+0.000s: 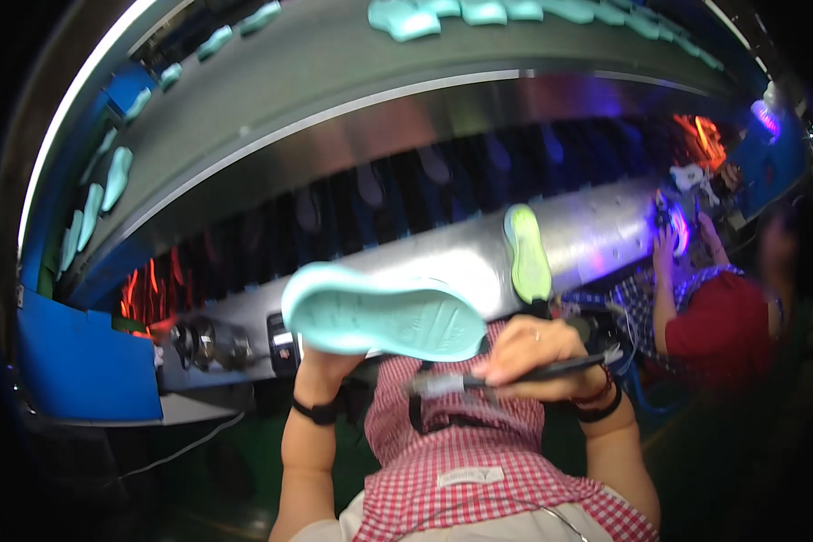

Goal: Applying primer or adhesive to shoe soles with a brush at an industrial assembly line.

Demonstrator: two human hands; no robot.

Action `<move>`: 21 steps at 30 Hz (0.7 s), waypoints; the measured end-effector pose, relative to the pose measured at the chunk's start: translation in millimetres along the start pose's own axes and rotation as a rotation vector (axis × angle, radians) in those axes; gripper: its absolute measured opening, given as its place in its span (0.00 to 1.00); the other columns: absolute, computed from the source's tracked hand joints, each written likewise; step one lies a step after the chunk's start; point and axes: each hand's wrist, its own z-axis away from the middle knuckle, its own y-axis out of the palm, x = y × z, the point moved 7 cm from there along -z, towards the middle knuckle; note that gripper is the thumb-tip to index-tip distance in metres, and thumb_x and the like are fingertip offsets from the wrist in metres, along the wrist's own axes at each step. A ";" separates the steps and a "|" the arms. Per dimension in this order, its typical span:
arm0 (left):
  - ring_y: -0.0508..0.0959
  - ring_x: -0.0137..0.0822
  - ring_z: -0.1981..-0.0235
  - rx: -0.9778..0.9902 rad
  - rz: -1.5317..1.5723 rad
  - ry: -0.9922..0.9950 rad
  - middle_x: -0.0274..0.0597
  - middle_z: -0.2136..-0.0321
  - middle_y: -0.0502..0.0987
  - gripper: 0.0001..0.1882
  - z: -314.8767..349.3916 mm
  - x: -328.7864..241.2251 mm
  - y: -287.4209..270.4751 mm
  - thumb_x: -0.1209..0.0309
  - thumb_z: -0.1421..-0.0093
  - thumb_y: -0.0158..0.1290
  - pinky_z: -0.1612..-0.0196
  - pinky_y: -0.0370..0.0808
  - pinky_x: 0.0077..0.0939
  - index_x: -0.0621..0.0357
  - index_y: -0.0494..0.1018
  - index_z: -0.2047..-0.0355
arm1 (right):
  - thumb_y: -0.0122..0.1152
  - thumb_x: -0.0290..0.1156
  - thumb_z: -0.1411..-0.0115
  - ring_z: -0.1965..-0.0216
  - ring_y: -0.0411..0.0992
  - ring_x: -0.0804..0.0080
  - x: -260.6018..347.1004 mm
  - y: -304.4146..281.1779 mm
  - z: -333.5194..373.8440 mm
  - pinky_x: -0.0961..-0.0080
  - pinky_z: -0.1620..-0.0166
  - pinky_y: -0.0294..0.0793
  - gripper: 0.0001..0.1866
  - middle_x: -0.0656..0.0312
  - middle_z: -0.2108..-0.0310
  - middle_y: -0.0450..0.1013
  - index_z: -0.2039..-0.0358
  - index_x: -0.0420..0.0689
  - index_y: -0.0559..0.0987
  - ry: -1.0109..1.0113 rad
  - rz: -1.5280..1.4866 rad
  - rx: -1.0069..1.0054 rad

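Observation:
A pale turquoise shoe sole [384, 312] is held up in front of me, its hollow inner side showing. My left hand [330, 364] grips it from beneath near its left end; the sole hides most of the fingers. My right hand [537, 359], fingers closed, holds a brush [560, 368] with a dark handle. The brush's pale, blurred end points left, just below the sole's right end and apart from it. Beyond my right hand, a yellow-green shoe sole [527, 253] lies on the metal ledge.
Turquoise soles [483, 11] line the grey conveyor belt [334, 86]. Below it, a dark opening with orange-glowing ends shows more soles inside. A dark device [283, 343] and a glass-like container [212, 343] stand at left on the metal ledge [596, 217]. A co-worker [718, 325] works at right.

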 end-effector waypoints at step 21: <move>0.70 0.43 0.57 -0.242 -0.033 0.248 0.46 0.61 0.70 0.41 -10.4 49.3 1.3 0.34 0.46 0.25 0.53 0.68 0.38 0.58 0.64 0.53 | 0.62 0.28 0.58 0.73 0.71 0.70 -57.5 36.1 13.5 0.75 0.66 0.67 0.09 0.63 0.78 0.73 0.73 0.46 0.79 0.025 0.446 -0.052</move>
